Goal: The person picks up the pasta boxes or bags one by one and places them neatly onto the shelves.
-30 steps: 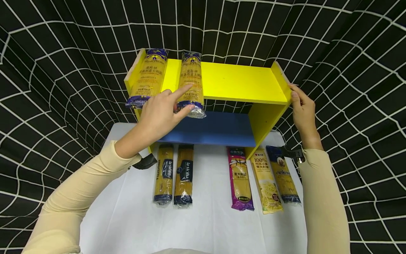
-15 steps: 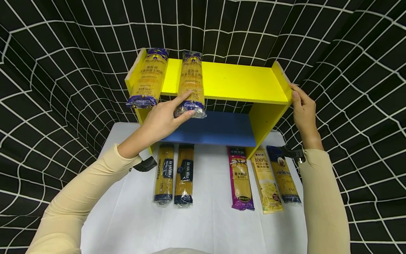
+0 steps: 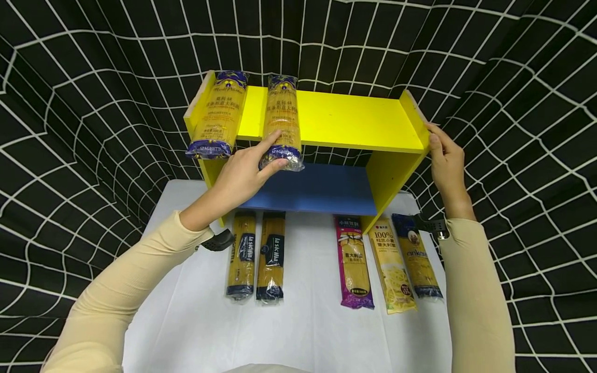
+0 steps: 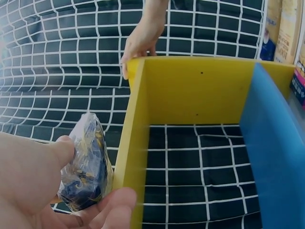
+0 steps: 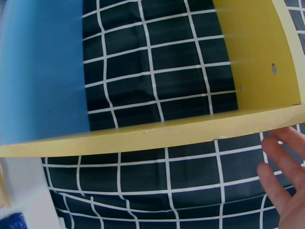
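Observation:
My left hand (image 3: 242,173) grips the near end of a spaghetti packet (image 3: 282,114) with blue ends, its thumb on one side and fingers round the other. That packet lies on the top board of a yellow and blue shelf (image 3: 354,122), its near end jutting past the front edge. In the left wrist view the crinkled end of the packet (image 4: 88,167) sits between thumb and fingers, beside the yellow board. A matching spaghetti packet (image 3: 219,114) lies at the board's left end. My right hand (image 3: 446,160) holds the upper edge of the shelf's right side panel (image 3: 412,122).
Two la sicilia spaghetti packets (image 3: 269,259) lie on the white table (image 3: 308,331), front left of the shelf. To the right lie a pink pasta packet (image 3: 354,264), a yellow one (image 3: 392,267) and a blue-topped one (image 3: 416,259). Black white-gridded cloth (image 3: 350,41) surrounds the table.
My left hand has moved slightly down along the packet to its near end and closed in on it. The packet has shifted very slightly back and right. My right hand stays put.

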Tool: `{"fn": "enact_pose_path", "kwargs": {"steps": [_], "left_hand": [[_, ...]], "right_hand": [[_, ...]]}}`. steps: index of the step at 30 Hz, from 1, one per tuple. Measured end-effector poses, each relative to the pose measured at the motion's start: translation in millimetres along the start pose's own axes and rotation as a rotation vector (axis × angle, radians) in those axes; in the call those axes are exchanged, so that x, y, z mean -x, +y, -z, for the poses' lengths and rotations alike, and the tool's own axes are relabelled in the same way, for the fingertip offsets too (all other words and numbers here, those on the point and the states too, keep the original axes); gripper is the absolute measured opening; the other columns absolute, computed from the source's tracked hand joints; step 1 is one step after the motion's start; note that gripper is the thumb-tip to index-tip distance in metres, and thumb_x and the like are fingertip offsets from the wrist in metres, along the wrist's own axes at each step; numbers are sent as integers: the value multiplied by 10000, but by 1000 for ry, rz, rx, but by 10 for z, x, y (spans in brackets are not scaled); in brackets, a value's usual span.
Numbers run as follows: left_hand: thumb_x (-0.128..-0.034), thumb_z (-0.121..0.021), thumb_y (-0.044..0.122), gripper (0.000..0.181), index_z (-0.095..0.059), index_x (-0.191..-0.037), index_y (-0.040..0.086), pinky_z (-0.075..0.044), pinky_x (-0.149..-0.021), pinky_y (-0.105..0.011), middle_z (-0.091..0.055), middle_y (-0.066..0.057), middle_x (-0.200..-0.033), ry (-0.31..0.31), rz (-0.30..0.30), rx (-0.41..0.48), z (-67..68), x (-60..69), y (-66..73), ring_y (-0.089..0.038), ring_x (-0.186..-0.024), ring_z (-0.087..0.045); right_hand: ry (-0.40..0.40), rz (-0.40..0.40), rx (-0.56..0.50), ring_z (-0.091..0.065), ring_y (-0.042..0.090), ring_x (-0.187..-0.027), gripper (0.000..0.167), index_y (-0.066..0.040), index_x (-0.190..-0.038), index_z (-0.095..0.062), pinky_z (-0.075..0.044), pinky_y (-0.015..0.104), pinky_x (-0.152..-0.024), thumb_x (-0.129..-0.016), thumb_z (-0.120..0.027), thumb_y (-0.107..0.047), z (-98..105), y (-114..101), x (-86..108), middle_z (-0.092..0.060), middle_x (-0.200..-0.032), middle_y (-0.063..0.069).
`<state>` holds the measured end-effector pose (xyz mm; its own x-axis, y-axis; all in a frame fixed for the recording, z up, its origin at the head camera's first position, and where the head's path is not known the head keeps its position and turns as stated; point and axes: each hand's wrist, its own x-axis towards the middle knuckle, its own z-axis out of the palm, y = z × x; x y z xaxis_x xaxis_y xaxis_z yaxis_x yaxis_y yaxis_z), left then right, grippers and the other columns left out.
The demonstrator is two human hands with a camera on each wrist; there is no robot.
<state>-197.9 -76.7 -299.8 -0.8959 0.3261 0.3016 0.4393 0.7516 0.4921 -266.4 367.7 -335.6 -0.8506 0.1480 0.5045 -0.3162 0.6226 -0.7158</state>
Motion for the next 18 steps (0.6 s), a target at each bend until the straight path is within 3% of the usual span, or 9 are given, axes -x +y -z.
{"fn": "enact_pose_path", "kwargs": {"steps": [5, 12, 15, 18], "left_hand": [[-991, -488, 528, 686, -260, -1577, 255, -362, -580, -322, -439, -54, -658, -6, 4, 15, -2, -33, -11, -225, -576, -392], [-992, -479, 527, 681, -250, -1579, 269, -428, -590, -321, -599, -66, -703, -15, 5, 59, -7, -61, -48, -197, -565, -553], [-990, -480, 534, 685, -240, -1581, 281, -492, -699, -365, -705, -109, -963, -23, 10, 68, 2, -56, -53, -238, -703, -612], [-990, -483, 537, 686, -241, -1581, 284, -505, -807, -406, -660, -131, -1287, -22, 14, 71, 10, -43, -44, -276, -825, -607]], "right_hand": [[-2, -8, 8, -546, -26, -1173, 368, -343, -1404, -553, -444, 230, -1096, -1060, -423, -369, -4, 0, 7, -551, -1466, -66], [-8, -13, -2, -544, -21, -1179, 374, -332, -1411, -548, -439, 237, -1104, -1060, -424, -366, -6, 5, 6, -545, -1473, -61], [-7, -13, -4, -542, -22, -1176, 375, -322, -1413, -549, -435, 233, -1104, -1061, -425, -359, -6, 1, 8, -544, -1474, -53], [-3, -13, 2, -544, -24, -1165, 374, -329, -1413, -547, -439, 230, -1099, -1062, -422, -362, -3, 3, 3, -549, -1469, -55]]}}
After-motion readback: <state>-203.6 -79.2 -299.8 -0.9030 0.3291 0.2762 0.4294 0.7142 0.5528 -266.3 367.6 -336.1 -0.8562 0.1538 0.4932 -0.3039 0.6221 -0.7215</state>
